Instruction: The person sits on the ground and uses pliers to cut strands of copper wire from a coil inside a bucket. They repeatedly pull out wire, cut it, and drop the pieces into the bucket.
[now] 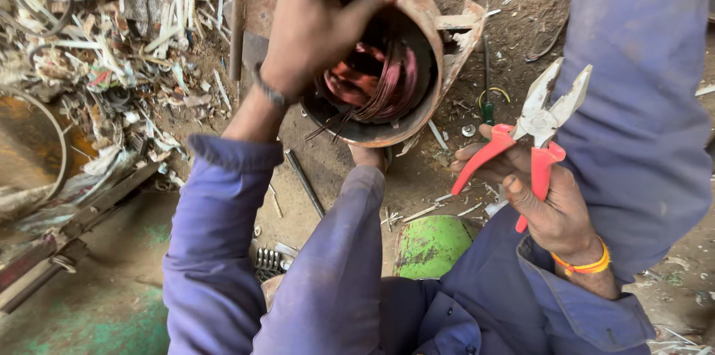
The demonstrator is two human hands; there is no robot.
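Note:
A rusty round motor housing (430, 42) lies tilted on the dirt ground, with reddish copper winding (381, 81) inside. My left hand (319, 21) grips its top rim, the thumb hooked over the edge and the fingers wrapped over the outside. My right hand (555, 210), with an orange band on the wrist, holds red-handled pliers (538, 122) to the right of the housing. The pliers' jaws are apart and point upward, clear of the housing. A foot (370, 156) at the end of my blue trouser leg presses against the housing's lower edge.
A heap of white strips, wire and scrap (126, 27) fills the upper left. A metal bar (238, 16) stands beside the housing. A thin rod (304, 182), a green-handled screwdriver (487, 105), a green round object (433, 245) and a finned metal part (269, 260) lie on the ground.

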